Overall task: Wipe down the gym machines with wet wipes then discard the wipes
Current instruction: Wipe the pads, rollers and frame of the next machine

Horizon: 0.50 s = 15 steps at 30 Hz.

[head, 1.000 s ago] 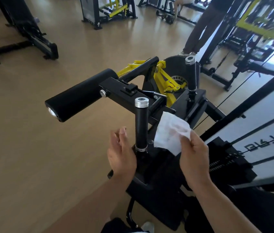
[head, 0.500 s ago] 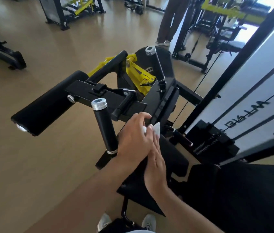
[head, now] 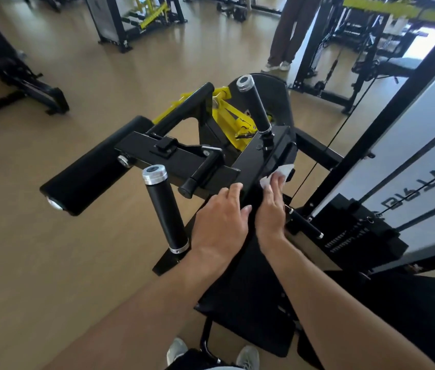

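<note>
A black and yellow gym machine [head: 184,161] fills the middle, with two upright black handles, the near one [head: 164,206] on the left and the far one [head: 255,105] further back. My right hand [head: 271,212] presses a white wet wipe [head: 280,173] with straight fingers against the black pad [head: 261,156] between the handles. Most of the wipe is hidden under the fingers. My left hand [head: 221,222] rests with relaxed fingers on the pad's near edge, just left of the right hand, and holds nothing.
A black roller pad [head: 90,169] sticks out to the left. The weight stack [head: 357,231] and white frame panel [head: 411,156] stand to the right. A person's legs [head: 285,36] and other machines [head: 136,20] are at the back. My shoes [head: 176,353] show below.
My right hand has carried the wipe from mid-air down onto the black pad and further along it. My left hand moved from beside the near handle to the pad. The view shifted.
</note>
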Each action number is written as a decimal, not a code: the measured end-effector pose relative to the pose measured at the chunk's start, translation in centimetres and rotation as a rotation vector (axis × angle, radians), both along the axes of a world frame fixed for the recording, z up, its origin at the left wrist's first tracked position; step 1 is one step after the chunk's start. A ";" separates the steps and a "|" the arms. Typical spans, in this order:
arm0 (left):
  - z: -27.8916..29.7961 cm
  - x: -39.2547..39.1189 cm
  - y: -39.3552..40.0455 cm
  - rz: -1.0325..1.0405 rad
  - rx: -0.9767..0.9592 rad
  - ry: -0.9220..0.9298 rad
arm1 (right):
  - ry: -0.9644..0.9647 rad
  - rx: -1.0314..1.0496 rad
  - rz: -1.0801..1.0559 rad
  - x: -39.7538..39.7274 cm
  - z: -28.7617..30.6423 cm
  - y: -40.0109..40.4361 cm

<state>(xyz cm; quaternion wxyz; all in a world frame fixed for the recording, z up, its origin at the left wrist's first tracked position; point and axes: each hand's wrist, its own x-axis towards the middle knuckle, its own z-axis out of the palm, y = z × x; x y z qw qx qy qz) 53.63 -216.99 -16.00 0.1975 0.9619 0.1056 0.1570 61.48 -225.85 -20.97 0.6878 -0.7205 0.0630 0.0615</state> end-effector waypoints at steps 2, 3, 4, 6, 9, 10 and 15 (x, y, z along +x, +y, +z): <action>0.0 0.3 0.0 0.007 0.018 0.018 | 0.105 0.090 -0.128 -3.2 -0.8 -0.1; -0.1 0.5 -0.1 0.011 0.040 0.028 | 0.143 0.111 -0.172 -4.6 -0.9 -0.4; 0.0 0.8 -0.1 0.017 0.057 0.037 | 0.155 0.111 -0.202 -5.3 -1.1 -0.6; 0.1 1.4 0.0 0.033 0.063 0.050 | 0.125 0.081 -0.213 -4.5 -1.3 -0.9; 0.2 2.3 0.0 0.026 0.082 0.057 | 0.078 0.000 -0.068 -0.2 -0.6 -0.7; 0.2 2.6 0.0 0.017 0.085 0.053 | 0.072 -0.018 0.002 1.8 -0.3 -0.8; 0.4 3.8 -0.2 -0.024 0.115 0.038 | -0.008 -0.067 0.103 9.2 0.1 -2.1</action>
